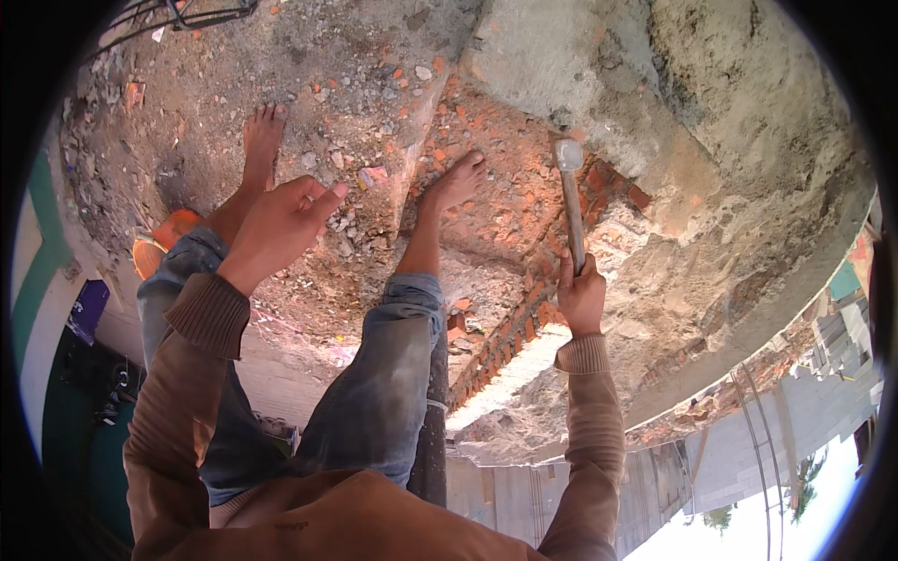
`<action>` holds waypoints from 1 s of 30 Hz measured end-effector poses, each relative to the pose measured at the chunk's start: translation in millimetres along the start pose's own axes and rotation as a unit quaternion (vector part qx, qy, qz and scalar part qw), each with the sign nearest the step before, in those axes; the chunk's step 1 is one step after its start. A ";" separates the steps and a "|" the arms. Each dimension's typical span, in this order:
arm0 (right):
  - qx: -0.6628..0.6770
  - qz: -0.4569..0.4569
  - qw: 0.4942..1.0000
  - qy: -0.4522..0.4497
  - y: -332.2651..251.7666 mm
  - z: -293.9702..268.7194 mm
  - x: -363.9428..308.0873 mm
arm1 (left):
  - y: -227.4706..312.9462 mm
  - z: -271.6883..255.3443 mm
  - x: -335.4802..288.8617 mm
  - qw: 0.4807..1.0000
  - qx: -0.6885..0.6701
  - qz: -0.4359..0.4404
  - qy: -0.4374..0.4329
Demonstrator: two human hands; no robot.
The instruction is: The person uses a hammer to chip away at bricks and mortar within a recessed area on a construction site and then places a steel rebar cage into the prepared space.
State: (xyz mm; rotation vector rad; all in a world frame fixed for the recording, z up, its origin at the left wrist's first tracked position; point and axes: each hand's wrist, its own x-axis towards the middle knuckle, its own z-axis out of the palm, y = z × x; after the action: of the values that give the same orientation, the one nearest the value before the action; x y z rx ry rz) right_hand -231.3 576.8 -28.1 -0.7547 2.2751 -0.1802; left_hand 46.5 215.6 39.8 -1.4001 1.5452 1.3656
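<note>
My right hand (583,297) is wrapped round the wooden handle of a hammer (573,215). The hammer's blunt metal head points away from me, over or against the broken edge of the brick and plaster wall (613,192); whether it touches cannot be told. Exposed red bricks show beside the head. My left hand (292,224) is raised above the rubble in front of my knees, fingers curled in and thumb stretched along them. Nothing shows in it. Both my bare feet rest on broken ground, one among grey rubble, the other on red brick fragments.
Crushed brick and stones (351,84) cover the ground ahead. Thick plastered masonry (748,187) rises on the right, with a bright gap (510,374) near my right forearm. Dark metal bars (201,14) lie at the far left. A dark post (432,421) stands beside my right leg.
</note>
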 end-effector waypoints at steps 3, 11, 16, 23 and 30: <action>0.111 -0.010 0.993 0.039 -18.0 8.3 24.4 | -6.6 7.1 0.0 1.000 -0.024 0.014 0.005; -0.269 0.210 0.912 -0.225 84.7 45.0 -70.7 | -11.0 -6.1 3.3 0.999 -0.052 0.003 -0.002; -0.083 0.103 0.990 -0.058 41.8 42.9 -138.2 | -11.8 0.3 11.6 0.993 -0.118 -0.014 -0.011; 0.049 -0.089 0.995 -0.021 -74.5 16.2 -30.7 | -6.0 2.3 14.8 0.991 -0.123 -0.030 -0.033; 0.062 -0.302 0.942 0.135 -54.7 38.0 28.3 | -24.0 13.0 19.6 0.992 -0.113 0.045 -0.034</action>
State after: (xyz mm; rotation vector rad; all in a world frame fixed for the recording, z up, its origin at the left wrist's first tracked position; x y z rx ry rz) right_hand -196.1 519.3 -54.4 -1.4130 2.1802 -0.7454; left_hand 62.7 224.6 11.7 -1.4148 1.4613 1.6685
